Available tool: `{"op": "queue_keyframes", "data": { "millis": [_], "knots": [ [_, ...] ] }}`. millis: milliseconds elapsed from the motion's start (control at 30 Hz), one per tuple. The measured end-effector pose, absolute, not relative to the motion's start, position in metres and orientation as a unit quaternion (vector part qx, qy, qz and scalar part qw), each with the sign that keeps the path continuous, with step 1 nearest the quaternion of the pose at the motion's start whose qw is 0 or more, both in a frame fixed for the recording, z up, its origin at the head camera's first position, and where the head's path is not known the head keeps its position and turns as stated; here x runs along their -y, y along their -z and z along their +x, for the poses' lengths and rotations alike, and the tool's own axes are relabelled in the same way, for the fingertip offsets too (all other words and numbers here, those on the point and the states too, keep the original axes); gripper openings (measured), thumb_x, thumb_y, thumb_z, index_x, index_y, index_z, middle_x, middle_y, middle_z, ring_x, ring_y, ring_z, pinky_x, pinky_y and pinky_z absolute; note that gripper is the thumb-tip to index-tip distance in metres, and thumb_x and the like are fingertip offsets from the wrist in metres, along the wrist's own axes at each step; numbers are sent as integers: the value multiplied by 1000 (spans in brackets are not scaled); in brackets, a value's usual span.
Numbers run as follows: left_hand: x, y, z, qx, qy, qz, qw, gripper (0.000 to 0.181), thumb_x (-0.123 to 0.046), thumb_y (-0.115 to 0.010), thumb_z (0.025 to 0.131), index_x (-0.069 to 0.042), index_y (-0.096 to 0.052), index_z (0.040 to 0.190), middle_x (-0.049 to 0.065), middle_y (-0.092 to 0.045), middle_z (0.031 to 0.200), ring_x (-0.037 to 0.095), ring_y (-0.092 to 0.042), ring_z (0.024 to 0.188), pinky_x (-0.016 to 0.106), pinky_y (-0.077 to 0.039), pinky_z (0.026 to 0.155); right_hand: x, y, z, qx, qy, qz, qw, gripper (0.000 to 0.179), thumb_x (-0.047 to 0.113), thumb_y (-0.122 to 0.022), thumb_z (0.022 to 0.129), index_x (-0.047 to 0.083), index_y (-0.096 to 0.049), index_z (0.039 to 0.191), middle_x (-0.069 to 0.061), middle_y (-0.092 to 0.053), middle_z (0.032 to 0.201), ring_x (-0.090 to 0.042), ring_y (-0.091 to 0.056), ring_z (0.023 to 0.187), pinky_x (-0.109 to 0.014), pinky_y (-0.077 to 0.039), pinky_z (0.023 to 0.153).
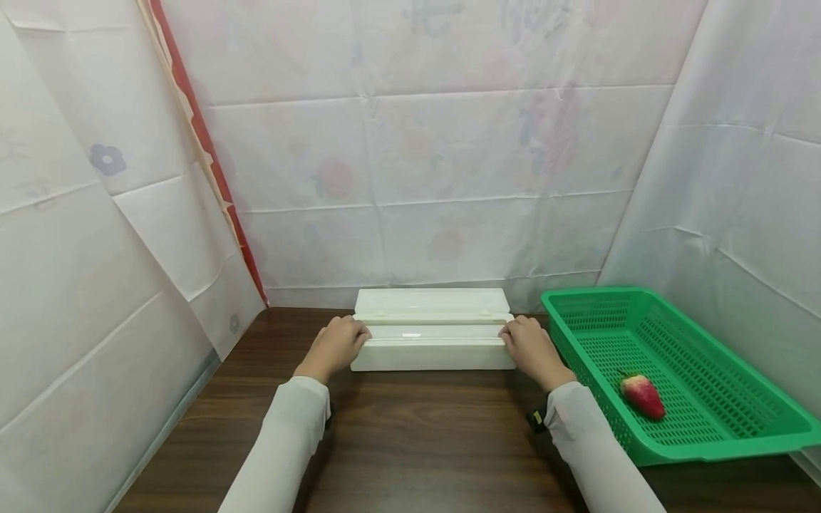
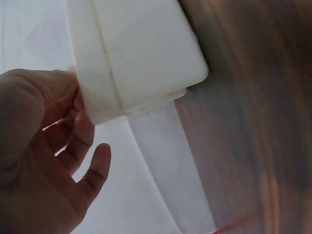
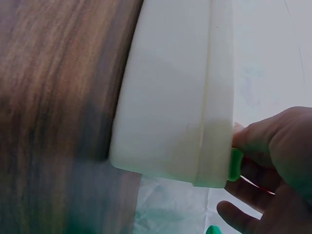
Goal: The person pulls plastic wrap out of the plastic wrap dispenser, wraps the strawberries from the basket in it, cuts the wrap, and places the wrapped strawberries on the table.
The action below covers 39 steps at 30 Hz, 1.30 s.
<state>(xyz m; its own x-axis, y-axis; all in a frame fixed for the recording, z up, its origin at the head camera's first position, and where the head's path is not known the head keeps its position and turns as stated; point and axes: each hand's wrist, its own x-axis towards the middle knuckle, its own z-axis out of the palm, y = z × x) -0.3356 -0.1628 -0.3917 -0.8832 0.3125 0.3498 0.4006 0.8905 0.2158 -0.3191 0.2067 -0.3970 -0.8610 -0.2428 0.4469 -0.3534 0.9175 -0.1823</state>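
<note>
White, long rectangular plastic box rests on a brown wood-grain desk, near 6 o'clock from the middle of the head view. Its top is open, with a glossy white flap leaning upward at its 12 o'clock side. A bare left hand grips the box's 9 o'clock end, and a bare right hand the 3 o'clock end; both sleeves are pale. Beyond the right hand, at the box's 3 o'clock, stands a green perforated plastic basket holding one red-and-cream tapered fruit. Pale printed sheeting hangs at 12 o'clock.

From the left wrist, the box fills 12 o'clock and the hand enters from 8 o'clock. Thumb and nearest fingers pinch the rim, nearly closed on it; the little finger is loosely bent and apart.

From the right wrist, the hand enters from 4 o'clock, its thumb and bent fingers closed at the rim, little finger free. Desk lies at 9 o'clock.
</note>
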Motion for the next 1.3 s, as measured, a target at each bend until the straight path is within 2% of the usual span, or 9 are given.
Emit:
{"op": "queue_keyframes", "data": {
  "millis": [167, 533, 800, 900, 1033, 1133, 1300],
  "knots": [
    [162, 394, -335, 962, 142, -178, 153, 18, -23, -53, 95, -14, -68, 93, 2, -61, 90, 24, -51, 89, 47, -48, 75, -207, 399, -320, 955, -125, 157, 218, 12, 14, -56, 93, 7, -66, 90, -10, -60, 89, -31, -52, 87, -48, -50, 72],
    [165, 399, -335, 957, 160, -185, 154, 18, -22, -51, 96, -12, -66, 95, 4, -62, 94, 24, -50, 89, 46, -48, 76, -208, 405, -324, 958, -129, 153, 206, 17, 17, -48, 97, 9, -63, 92, -10, -59, 93, -30, -50, 90, -49, -48, 74],
    [169, 398, -338, 943, 229, -197, 141, 23, -23, -48, 97, -8, -65, 97, 8, -63, 96, 25, -51, 96, 44, -45, 80, -209, 404, -324, 955, -161, 145, 205, 22, 17, -41, 98, 9, -59, 88, -8, -55, 89, -26, -47, 84, -47, -45, 70],
    [169, 396, -339, 934, 251, -210, 144, 24, -22, -48, 98, -6, -65, 96, 7, -63, 86, 22, -53, 83, 41, -47, 72, -209, 404, -325, 951, -174, 145, 211, 21, 16, -42, 96, 9, -58, 84, -7, -53, 85, -25, -46, 81, -45, -44, 69],
    [169, 396, -339, 926, 280, -211, 141, 23, -23, -48, 98, -7, -65, 97, 2, -59, 73, 16, -47, 66, 36, -45, 61, -209, 404, -325, 948, -181, 145, 218, 18, 16, -45, 91, 10, -54, 76, -6, -50, 78, -25, -44, 77, -43, -43, 66],
    [170, 397, -338, 925, 295, -196, 139, 22, -26, -49, 98, -10, -64, 101, 0, -61, 78, 15, -48, 71, 37, -46, 66, -210, 403, -325, 949, -186, 144, 212, 14, 17, -47, 89, 12, -55, 77, -5, -51, 79, -25, -45, 79, -44, -43, 68],
    [171, 399, -337, 922, 303, -190, 146, 22, -27, -49, 98, -11, -64, 102, 2, -66, 90, 14, -52, 77, 41, -48, 72, -213, 403, -327, 947, -212, 149, 190, 12, 18, -51, 89, 13, -61, 87, -5, -58, 88, -25, -48, 88, -46, -45, 73]
  ]
}}
